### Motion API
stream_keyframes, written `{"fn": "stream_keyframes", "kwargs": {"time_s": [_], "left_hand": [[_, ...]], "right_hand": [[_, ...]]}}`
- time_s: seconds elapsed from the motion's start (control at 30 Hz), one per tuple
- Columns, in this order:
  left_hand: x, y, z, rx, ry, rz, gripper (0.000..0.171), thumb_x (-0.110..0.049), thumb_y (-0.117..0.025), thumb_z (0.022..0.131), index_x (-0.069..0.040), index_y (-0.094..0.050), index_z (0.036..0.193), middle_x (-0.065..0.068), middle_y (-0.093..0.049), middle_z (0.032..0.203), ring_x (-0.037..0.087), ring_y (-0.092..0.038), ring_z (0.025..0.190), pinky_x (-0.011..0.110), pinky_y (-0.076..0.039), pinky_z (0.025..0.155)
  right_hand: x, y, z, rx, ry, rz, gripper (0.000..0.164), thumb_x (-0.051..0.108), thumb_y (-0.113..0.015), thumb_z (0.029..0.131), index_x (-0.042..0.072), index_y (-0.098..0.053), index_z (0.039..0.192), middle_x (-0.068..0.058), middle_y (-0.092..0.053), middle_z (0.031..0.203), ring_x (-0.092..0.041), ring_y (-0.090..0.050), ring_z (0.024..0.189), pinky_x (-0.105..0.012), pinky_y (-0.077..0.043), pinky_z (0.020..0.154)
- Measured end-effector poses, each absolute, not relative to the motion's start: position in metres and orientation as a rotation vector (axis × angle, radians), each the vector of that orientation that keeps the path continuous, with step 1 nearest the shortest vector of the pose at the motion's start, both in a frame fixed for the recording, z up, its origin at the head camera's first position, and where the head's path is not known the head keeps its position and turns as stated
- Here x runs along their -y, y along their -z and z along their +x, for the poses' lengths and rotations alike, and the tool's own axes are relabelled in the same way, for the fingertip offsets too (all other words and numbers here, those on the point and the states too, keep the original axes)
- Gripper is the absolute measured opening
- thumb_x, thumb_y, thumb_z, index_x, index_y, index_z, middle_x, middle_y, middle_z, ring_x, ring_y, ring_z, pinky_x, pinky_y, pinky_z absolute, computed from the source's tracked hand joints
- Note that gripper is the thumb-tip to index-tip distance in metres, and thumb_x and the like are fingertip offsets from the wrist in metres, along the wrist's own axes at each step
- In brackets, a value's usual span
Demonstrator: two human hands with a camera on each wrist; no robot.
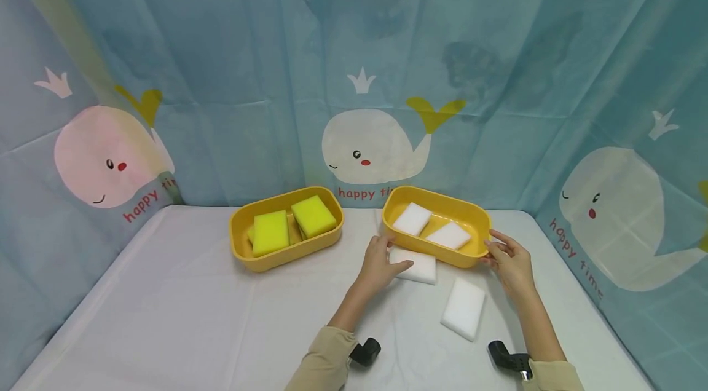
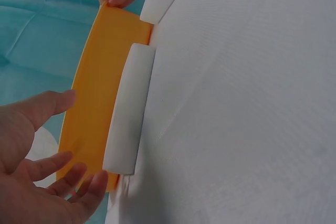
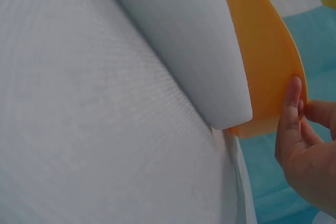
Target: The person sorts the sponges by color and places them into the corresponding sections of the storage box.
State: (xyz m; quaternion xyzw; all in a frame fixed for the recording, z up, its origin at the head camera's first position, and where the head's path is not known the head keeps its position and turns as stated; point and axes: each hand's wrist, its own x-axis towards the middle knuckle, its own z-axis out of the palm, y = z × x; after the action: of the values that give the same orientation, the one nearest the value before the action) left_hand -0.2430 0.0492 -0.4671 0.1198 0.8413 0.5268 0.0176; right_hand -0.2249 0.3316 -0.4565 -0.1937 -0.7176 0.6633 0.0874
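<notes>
My right hand pinches the right end of a yellow tray, thumb and fingers at its rim. Inside that tray lie two white sponges, one at the left and one nearer the middle. My left hand is spread by the tray's left end, around a white sponge that lies against the tray's front wall. In the left wrist view the left fingers look relaxed and apart; whether a fingertip touches the tray or sponge is hard to tell. Another white sponge lies in front, between my forearms.
A second yellow tray stands to the left with yellow sponges in it, some stacked. Behind the white table hangs a blue curtain with whale prints, which also runs along both sides.
</notes>
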Motion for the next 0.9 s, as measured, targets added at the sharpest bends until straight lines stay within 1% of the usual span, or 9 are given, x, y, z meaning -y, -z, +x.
{"fn": "stream_keyframes", "kwargs": {"time_s": [0.2,0.4,0.53,0.67,0.77,0.9], "left_hand": [[-0.046,0.468,-0.243,-2.575,-1.586,0.364,0.063,-0.016,-0.086,0.088,0.006,-0.056,0.139,0.018,-0.053,0.129,0.032,-0.05,0.121,0.052,-0.048,0.108],[-0.041,0.47,-0.245,-2.546,-1.53,0.394,0.067,-0.016,-0.086,0.088,0.006,-0.054,0.143,0.019,-0.054,0.134,0.037,-0.051,0.128,0.055,-0.045,0.114],[-0.039,0.471,-0.247,-2.523,-1.52,0.439,0.071,-0.014,-0.087,0.086,0.008,-0.053,0.145,0.022,-0.054,0.136,0.039,-0.051,0.13,0.056,-0.043,0.116],[-0.038,0.473,-0.25,-2.511,-1.508,0.472,0.073,-0.012,-0.088,0.085,0.008,-0.053,0.146,0.024,-0.054,0.14,0.041,-0.05,0.133,0.057,-0.041,0.118],[-0.037,0.474,-0.252,-2.517,-1.478,0.482,0.072,-0.011,-0.088,0.084,0.007,-0.055,0.145,0.023,-0.054,0.142,0.04,-0.05,0.133,0.056,-0.042,0.117],[-0.038,0.476,-0.255,-2.515,-1.447,0.509,0.069,-0.007,-0.089,0.082,0.008,-0.057,0.143,0.022,-0.054,0.14,0.038,-0.051,0.129,0.055,-0.043,0.115]], "right_hand": [[-0.331,0.456,-0.225,2.14,-1.951,-0.593,0.054,0.012,-0.058,0.109,0.001,-0.042,0.159,0.002,-0.057,0.1,-0.003,-0.062,0.074,-0.015,-0.059,0.073],[-0.33,0.456,-0.225,2.157,-1.945,-0.597,0.054,0.012,-0.057,0.109,0.001,-0.041,0.16,0.001,-0.057,0.102,-0.003,-0.062,0.075,-0.015,-0.059,0.074],[-0.331,0.456,-0.225,2.157,-1.947,-0.593,0.054,0.012,-0.057,0.109,0.001,-0.041,0.16,0.001,-0.057,0.102,-0.003,-0.062,0.075,-0.015,-0.059,0.074],[-0.331,0.458,-0.227,2.133,-1.966,-0.594,0.054,0.012,-0.058,0.109,0.001,-0.041,0.159,0.004,-0.058,0.098,-0.004,-0.062,0.076,-0.016,-0.059,0.074],[-0.331,0.458,-0.227,2.142,-1.954,-0.594,0.054,0.013,-0.059,0.109,0.002,-0.043,0.159,0.006,-0.058,0.096,-0.003,-0.062,0.076,-0.015,-0.059,0.074],[-0.332,0.458,-0.226,2.173,-1.92,-0.596,0.054,0.015,-0.059,0.109,0.003,-0.044,0.159,0.005,-0.057,0.097,-0.003,-0.062,0.076,-0.014,-0.058,0.073]]}}
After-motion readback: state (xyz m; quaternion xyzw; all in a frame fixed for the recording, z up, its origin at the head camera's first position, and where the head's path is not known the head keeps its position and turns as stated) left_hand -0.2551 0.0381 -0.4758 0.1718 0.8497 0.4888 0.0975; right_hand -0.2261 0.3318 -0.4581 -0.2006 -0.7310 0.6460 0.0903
